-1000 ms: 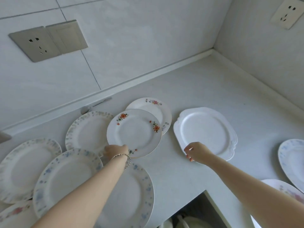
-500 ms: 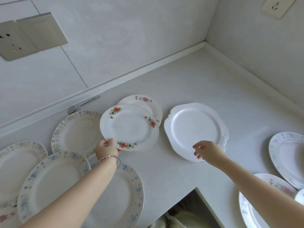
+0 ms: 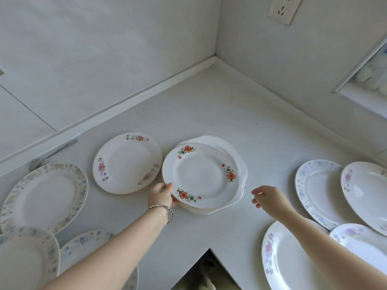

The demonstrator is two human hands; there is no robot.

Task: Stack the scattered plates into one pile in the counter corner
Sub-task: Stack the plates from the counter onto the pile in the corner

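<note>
My left hand grips the near-left rim of a white plate with orange flowers. That plate lies over the plain white scalloped plate, which shows only at its right and far edges. My right hand hovers to the right of both, fingers apart and holding nothing. A pink-flowered plate lies flat just left of them. The counter corner is farther back.
Blue-rimmed and pastel plates lie at the left and lower left. Several more plates crowd the right side. A spoon lies by the back wall. The counter's inner edge drops off near me.
My left hand carried the orange-flowered plate to the right, off the pink-flowered plate and onto the scalloped plate. My right hand drew back right of the scalloped plate. The view swung right.
</note>
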